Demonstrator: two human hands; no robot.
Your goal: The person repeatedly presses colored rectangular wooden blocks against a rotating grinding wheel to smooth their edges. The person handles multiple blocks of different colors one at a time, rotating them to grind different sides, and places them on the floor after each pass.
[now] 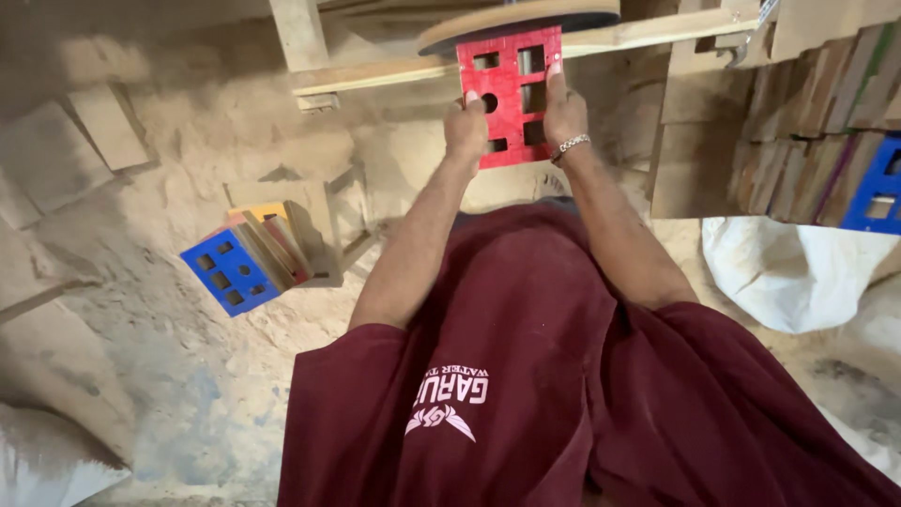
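Down at the left, on the sawdust-covered floor (141,310), a blue panel (228,270) with cut-out windows lies tilted, leaning against a small batch of stacked boards (282,246) in yellow, red and bare wood. Moving across to the middle, here are the person's two arms coming up out of a maroon shirt (526,376), both stretched straight ahead. The left hand (466,127) is closed on the left edge of a red panel (510,94) with square holes and one round hole, thumb laid over the face beside the round hole. The right hand (565,113), a metal bracelet (570,145) at its wrist, clamps the right edge, one finger pointing up along the front. So the panel sits directly in front of both hands, held flat toward the camera, its long axis running away from the body, and neither hand is nearer than the other. Its far end touches or slips just under the round wooden disc (518,21) mounted on a timber frame (375,73); which of the two is hard to tell. Over on the right, a tall stack of boards (807,122) stands on edge, another blue panel (878,188) at its end, a white sack (788,272) below
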